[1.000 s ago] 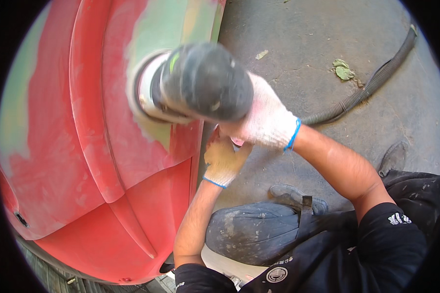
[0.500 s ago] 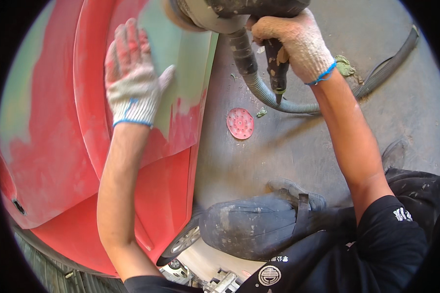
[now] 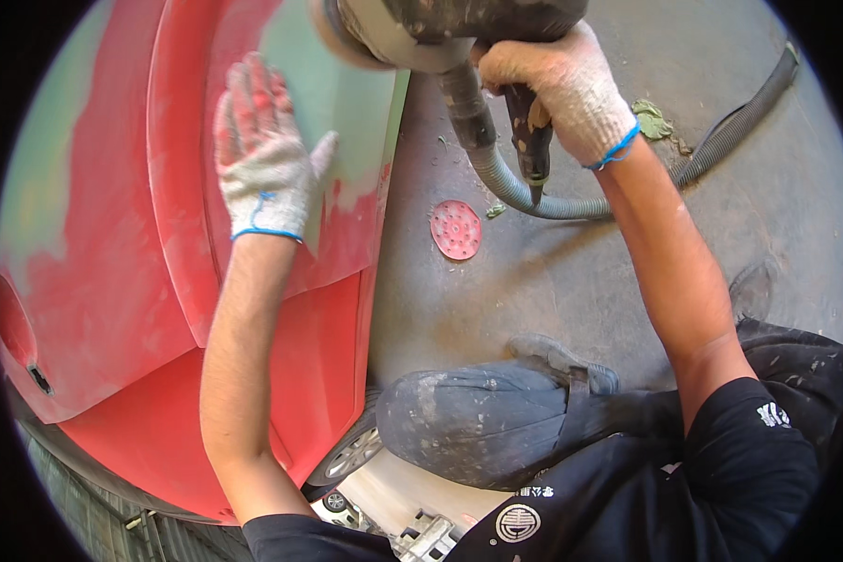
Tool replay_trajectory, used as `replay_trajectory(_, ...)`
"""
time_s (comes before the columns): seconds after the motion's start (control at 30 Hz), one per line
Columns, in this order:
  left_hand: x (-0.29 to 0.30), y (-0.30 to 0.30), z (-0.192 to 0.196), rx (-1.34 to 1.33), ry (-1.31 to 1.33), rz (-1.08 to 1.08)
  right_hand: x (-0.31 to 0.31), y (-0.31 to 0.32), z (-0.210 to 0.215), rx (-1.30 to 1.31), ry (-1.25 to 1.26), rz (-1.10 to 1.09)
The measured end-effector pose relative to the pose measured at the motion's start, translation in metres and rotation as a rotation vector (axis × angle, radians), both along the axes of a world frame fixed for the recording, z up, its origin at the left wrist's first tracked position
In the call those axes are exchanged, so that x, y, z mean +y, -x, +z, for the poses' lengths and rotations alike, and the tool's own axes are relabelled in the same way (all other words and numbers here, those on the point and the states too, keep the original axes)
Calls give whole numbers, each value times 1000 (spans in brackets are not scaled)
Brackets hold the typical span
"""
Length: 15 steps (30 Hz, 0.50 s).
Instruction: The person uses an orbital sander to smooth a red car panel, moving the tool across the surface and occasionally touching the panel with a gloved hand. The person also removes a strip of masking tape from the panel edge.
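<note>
The gloved left hand (image 3: 264, 164) lies flat and released on the red car body panel (image 3: 112, 281) with pale green filler patches, apparently feeling the surface; the gloved right hand (image 3: 562, 94) grips the grey hose-fed power sander (image 3: 440, 28), lifted off the panel. Next likely calls for setting the pad back on any unevenness felt.

A worker wears white knit gloves with blue-trimmed cuffs on the left hand (image 3: 262, 159) and right hand (image 3: 557, 89), bare forearms, a black short-sleeved shirt with white emblems, dust-smeared dark trousers and a grey shoe.
</note>
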<state>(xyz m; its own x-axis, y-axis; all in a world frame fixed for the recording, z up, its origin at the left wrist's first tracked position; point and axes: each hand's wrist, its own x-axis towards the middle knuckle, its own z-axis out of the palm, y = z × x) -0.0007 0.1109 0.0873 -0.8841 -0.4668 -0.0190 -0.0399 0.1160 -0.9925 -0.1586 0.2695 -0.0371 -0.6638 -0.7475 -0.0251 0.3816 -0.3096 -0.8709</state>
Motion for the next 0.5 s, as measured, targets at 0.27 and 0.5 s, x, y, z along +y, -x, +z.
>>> replay_trajectory(0.27,3,-78,-41,128,-462,-86,-21,-53,-10,116,-54,-74)
replay_trajectory(0.5,39,-120,-52,230,-804,-4,-32,-80,-19,248,-57,-1)
